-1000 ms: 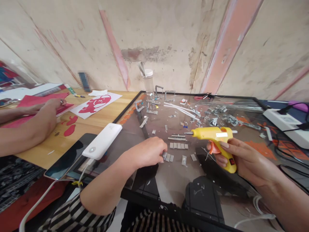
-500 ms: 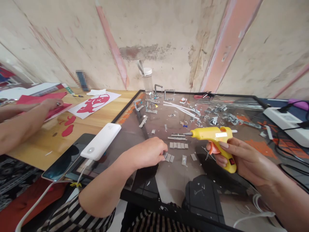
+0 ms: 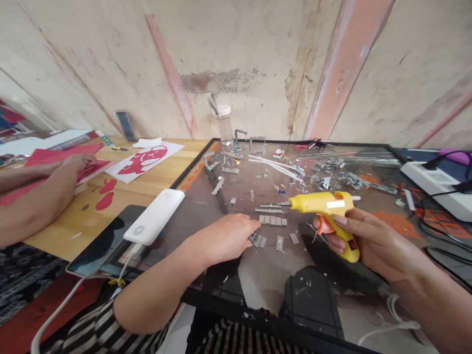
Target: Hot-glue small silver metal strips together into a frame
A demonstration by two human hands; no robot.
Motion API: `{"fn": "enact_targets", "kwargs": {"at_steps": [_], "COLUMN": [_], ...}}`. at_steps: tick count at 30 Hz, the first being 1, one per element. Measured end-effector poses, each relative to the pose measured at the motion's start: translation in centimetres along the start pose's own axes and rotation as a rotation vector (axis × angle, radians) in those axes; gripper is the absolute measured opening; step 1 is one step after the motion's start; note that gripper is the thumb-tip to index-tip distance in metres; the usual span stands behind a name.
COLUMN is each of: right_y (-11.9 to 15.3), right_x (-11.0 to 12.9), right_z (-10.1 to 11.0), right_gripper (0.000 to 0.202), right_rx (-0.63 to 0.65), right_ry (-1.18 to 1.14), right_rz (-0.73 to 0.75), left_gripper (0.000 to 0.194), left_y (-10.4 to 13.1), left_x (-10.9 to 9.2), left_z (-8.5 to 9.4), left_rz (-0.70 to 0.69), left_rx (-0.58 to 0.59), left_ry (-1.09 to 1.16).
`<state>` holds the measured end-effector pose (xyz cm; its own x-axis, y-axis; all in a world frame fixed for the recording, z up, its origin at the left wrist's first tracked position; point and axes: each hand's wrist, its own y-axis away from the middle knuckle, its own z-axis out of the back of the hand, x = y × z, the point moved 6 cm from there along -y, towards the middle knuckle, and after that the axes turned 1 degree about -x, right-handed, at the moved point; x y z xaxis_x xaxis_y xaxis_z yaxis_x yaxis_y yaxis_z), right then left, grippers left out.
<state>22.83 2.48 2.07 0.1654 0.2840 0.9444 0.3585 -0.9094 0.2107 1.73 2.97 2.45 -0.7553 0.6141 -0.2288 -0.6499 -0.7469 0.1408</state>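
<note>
Glue gun (image 3: 313, 202), yellow, with orange trigger (image 3: 325, 225): above the dark glass tabletop (image 3: 254, 280), right of centre. Held in the right hand (image 3: 374, 238), fingers wrapped about the handle, thumb along its side. Left hand (image 3: 226, 239): fingers narrowed, at the left end of a short row of gray pieces (image 3: 261, 241); cannot tell whether pinching one or merely touching.

Handling, by judgement: best to steady a piece by its edges, fingertips well apart from the probably hot nozzle (image 3: 285, 203); tip close to the joint before any squeeze; light, even pressure for a small bead.

Orientation: long axis of the barrel nearly level across the view. Nozzle pointing left, tip over or beside a pair of thin gray strips (image 3: 269, 210), contact unclear. Glue stick (image 3: 355, 198) protruding from the rear, to the right. Strips roughly parallel to the barrel. Handle slanting down and rightward, toward the near edge.
</note>
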Motion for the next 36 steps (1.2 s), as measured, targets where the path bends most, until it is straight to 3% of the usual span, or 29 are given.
{"fn": "enact_targets", "kwargs": {"at_steps": [6,10,20,27,31,36], "right_y": [0.0,0.0,-0.2,-0.2,-0.1,-0.1], "right_x": [-0.2,-0.2,-0.5,-0.6,-0.3,-0.2], "right_z": [0.2,-0.1,0.0,0.1,-0.2,-0.3], "right_gripper": [0.017,0.017,0.017,0.020,0.019,0.016], "right_rx": [-0.001,0.000,0.001,-0.032,-0.025,-0.017], "right_ry": [-0.023,-0.022,-0.011,-0.012,-0.012,-0.029], "right_rz": [0.003,-0.009,-0.012,-0.035,-0.016,0.007], "left_gripper": [0.032,0.040,0.056,0.052,0.048,0.030], "left_y": [2.3,3.3,3.1,3.1,2.9,2.3], "left_x": [0.1,0.3,-0.1,-1.2,-0.8,0.2], "left_z": [0.3,-0.8,-3.3,-4.1,-3.9,-2.8], "left_rz": [0.032,0.006,0.000,-0.001,0.004,0.008], "left_rx": [-0.021,-0.070,-0.028,-0.012,-0.073,-0.232], "left_ry": [0.062,0.042,-0.267,-0.379,-0.303,0.017]}}
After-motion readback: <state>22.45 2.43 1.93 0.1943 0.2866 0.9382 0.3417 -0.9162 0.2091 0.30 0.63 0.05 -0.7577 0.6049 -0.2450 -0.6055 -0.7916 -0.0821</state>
